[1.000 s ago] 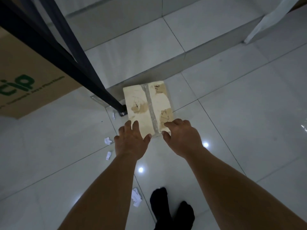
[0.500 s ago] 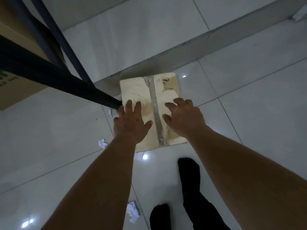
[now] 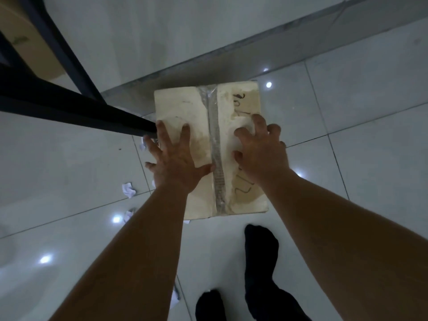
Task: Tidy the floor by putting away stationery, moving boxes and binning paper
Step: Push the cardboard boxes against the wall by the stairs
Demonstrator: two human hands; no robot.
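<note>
A pale taped cardboard box (image 3: 185, 107) with scribbled marks lies on the tiled floor against the wall base. My left hand (image 3: 174, 162) hovers flat over its left half, fingers spread, holding nothing. My right hand (image 3: 260, 150) is over the right half with fingers curled and apart; whether it touches the top I cannot tell. Crumpled white paper scraps (image 3: 128, 189) lie on the floor left of the box, one more (image 3: 127, 215) just below.
A black metal rack leg (image 3: 76, 114) slants in from the left and ends beside the box's left edge. A brown carton (image 3: 30, 45) sits on the rack at top left. My feet in black socks (image 3: 260, 253) stand just below the box.
Both hands have moved forward over the box top and the left fingers have spread. The view has closed in on the box; my right foot stepped up toward it.
</note>
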